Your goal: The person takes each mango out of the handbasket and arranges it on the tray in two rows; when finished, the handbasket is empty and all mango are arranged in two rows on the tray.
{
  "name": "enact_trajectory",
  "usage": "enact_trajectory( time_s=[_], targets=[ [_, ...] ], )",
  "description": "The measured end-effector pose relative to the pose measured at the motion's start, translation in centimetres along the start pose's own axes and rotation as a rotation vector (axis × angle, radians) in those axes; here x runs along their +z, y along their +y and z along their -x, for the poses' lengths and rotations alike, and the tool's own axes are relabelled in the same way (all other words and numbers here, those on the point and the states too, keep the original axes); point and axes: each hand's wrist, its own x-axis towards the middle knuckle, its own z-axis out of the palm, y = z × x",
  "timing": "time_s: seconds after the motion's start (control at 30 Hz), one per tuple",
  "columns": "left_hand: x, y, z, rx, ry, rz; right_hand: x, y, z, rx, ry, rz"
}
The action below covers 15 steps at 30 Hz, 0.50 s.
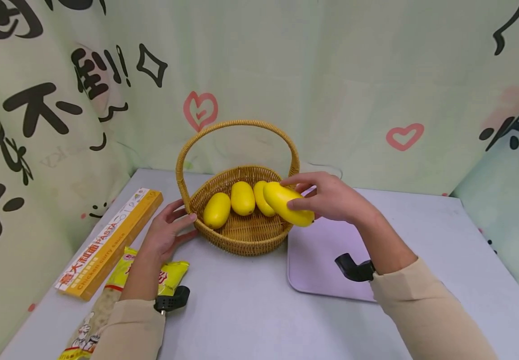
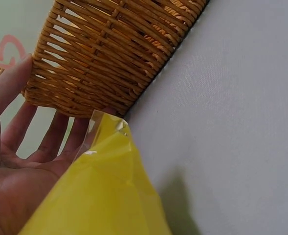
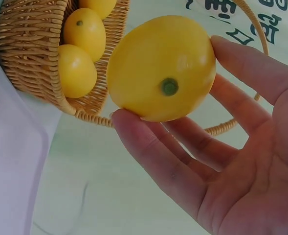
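A wicker basket (image 1: 250, 247) with an arched handle stands on the table, several smooth, oblong yellow fruits (image 1: 243, 198) lying inside. My left hand (image 1: 169, 232) holds the basket's left side, thumb at the rim near the handle's base; in the left wrist view its fingers (image 2: 53, 134) reach around the woven wall (image 2: 99, 54). Over the basket's right rim, my right hand (image 1: 327, 197) pinches another yellow fruit (image 1: 288, 204) between thumb and fingers, tilted. The right wrist view shows this fruit (image 3: 158, 63) end-on, with a green stem spot.
A lilac board (image 1: 327, 265) lies right of the basket, under my right forearm. On the left are an orange and white pasta box (image 1: 111, 242) and a yellow-ended clear food bag (image 1: 102, 310), partly hidden by my left arm. Printed curtains (image 1: 345, 90) stand behind the table.
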Motion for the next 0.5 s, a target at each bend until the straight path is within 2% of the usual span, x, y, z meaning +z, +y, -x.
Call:
enact_trajectory(
  time_s=[0.27,0.5],
  targets=[
    [0.0,-0.1,-0.1,0.0,-0.005,-0.003,-0.8,0.5,1.7,0.025,0.021,0.013],
    [0.0,-0.2,-0.1,-0.003,0.002,-0.008,-1.3,1.9,2.7,0.054,0.041,0.022]
  ],
)
